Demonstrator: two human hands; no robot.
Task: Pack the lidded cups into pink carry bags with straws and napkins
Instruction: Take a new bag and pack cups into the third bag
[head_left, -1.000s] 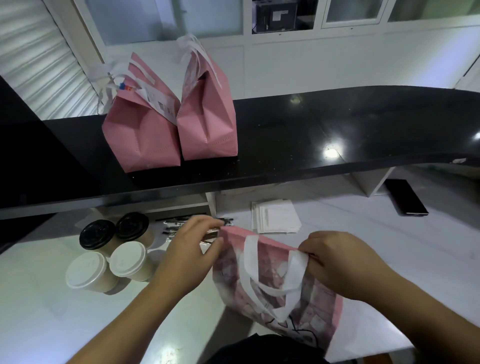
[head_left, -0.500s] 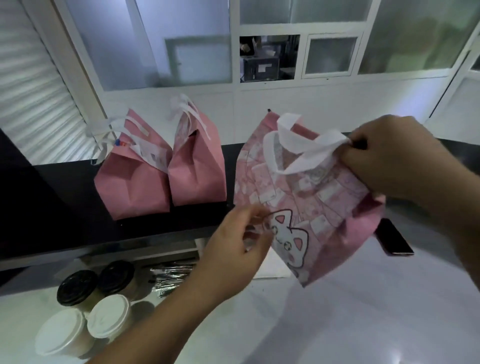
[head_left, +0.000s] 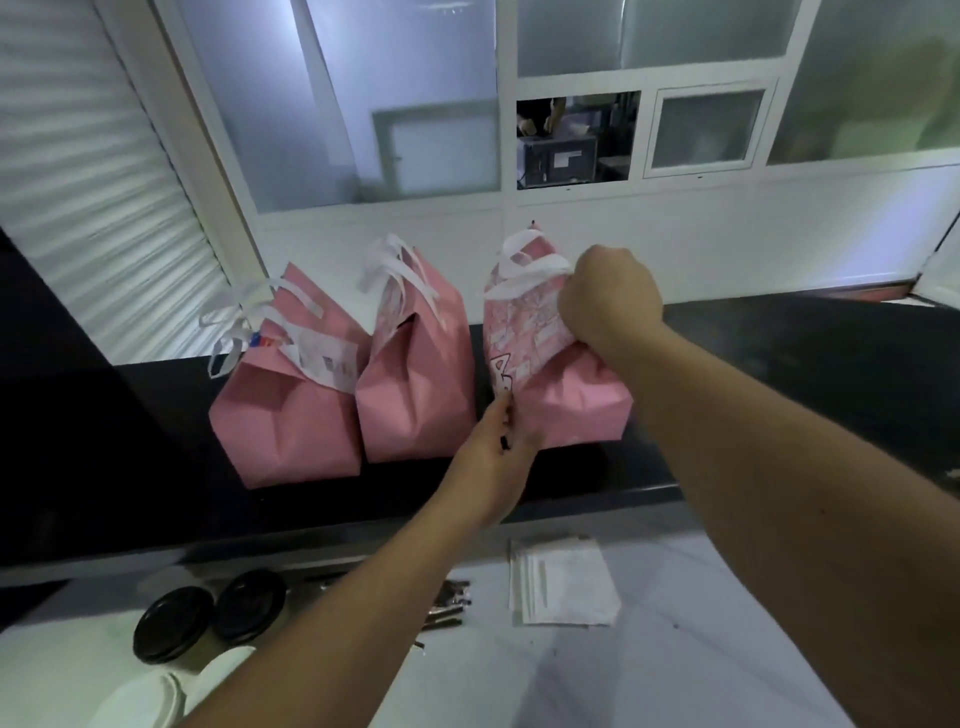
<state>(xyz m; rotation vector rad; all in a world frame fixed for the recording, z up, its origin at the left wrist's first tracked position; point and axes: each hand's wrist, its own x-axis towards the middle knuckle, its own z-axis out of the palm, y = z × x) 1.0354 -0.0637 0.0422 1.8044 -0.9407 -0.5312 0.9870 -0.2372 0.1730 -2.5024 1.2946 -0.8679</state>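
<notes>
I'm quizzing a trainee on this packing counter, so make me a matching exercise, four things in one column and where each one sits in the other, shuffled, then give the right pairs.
Things:
1. bag with the receipt
2. bag in the right hand
3. napkins
4. black-lidded cups

Places:
A. white counter, near the left edge of the view
B. right end of the row on the black ledge
C. white counter, between the two forearms
D. left end of the row on the black ledge

Pairs: 1-D, 2-B, 3-C, 4-A
</notes>
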